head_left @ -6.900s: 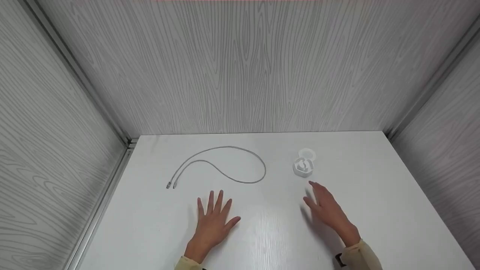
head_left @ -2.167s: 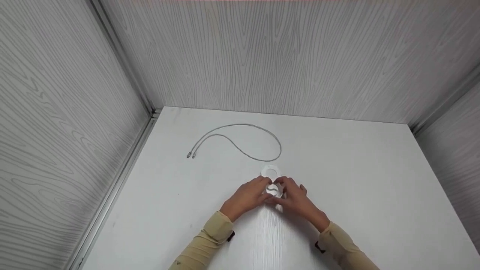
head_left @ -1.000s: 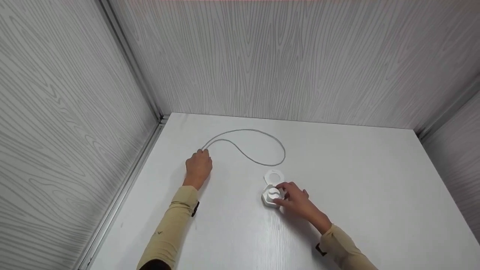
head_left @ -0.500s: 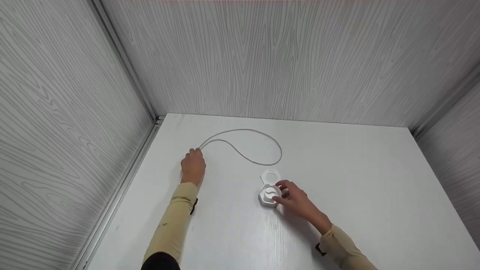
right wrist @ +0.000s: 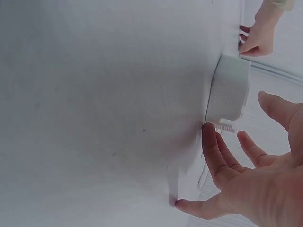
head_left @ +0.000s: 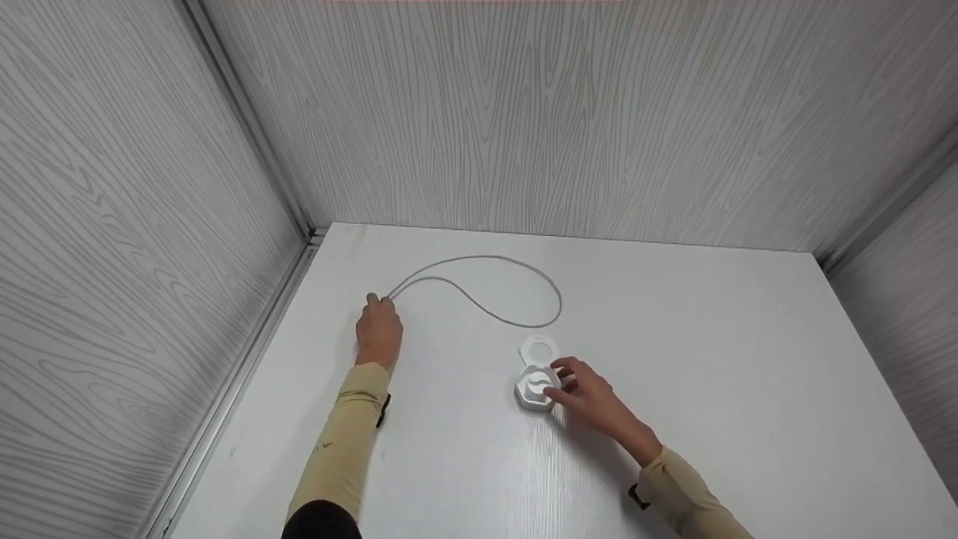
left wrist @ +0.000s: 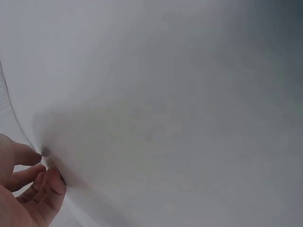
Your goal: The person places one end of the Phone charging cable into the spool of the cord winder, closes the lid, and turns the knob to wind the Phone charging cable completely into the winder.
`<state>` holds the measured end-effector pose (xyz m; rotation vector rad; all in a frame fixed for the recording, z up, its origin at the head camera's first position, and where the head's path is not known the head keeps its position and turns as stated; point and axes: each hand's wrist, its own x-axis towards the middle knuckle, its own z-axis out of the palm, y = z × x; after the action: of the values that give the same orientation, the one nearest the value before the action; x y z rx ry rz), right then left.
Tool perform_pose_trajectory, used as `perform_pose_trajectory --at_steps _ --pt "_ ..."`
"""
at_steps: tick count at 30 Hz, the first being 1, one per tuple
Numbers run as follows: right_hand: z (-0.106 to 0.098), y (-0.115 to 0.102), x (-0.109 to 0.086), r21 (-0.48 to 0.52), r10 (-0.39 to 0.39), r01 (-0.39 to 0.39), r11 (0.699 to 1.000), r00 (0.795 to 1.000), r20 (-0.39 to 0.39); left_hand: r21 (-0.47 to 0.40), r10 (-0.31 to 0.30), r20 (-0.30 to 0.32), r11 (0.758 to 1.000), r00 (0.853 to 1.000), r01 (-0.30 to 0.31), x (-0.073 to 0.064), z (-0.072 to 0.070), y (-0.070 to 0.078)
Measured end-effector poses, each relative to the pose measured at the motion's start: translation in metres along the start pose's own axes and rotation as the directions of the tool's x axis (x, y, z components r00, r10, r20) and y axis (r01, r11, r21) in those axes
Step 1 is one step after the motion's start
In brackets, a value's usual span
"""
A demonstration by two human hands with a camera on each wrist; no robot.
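A thin grey charging cable (head_left: 515, 260) lies in a loop on the white table. Its two strands run together to the fingertips of my left hand (head_left: 379, 329), which pinches that end; the plugs are hidden. In the left wrist view the thumb and curled fingers of the left hand (left wrist: 35, 182) meet low at the left. A white hexagonal case (head_left: 528, 399) stands nearer me, its ring-holed lid (head_left: 531, 343) swung back. Inside is a round core with a wavy slot. My right hand (head_left: 595, 400) spreads thumb and fingers at the case's right side; whether they touch is unclear.
The white table (head_left: 711, 337) is enclosed by grey wood-grain panels at the back (head_left: 524, 127) and both sides. A metal rail (head_left: 247, 359) runs along the left edge.
Earlier the case sat farther right and both hands worked at it. My left hand then went to the cable's plug end and has since shifted slightly left. My right hand stays beside the case.
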<state>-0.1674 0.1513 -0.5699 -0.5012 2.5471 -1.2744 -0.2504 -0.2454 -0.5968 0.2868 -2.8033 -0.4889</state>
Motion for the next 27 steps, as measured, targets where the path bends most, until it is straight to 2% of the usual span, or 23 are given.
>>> perform_pose_trajectory --at_steps 8,21,27 --pt "0.0013 -0.0013 -0.0006 -0.008 0.015 -0.015 1.0 1.0 -0.014 -0.047 -0.019 0.001 0.999 1.0 0.019 0.0016 0.0007 -0.0008" --pt "0.0036 -0.002 -0.0033 -0.015 0.037 -0.037 0.999 0.999 -0.019 -0.042 -0.022 -0.034 0.999 0.999 0.021 -0.0028 0.0033 -0.0022" --pt "0.0025 -0.0018 -0.0029 0.015 0.029 -0.029 0.999 0.999 -0.025 0.029 -0.094 0.017 0.995 0.995 0.093 0.0007 0.0024 -0.0013"
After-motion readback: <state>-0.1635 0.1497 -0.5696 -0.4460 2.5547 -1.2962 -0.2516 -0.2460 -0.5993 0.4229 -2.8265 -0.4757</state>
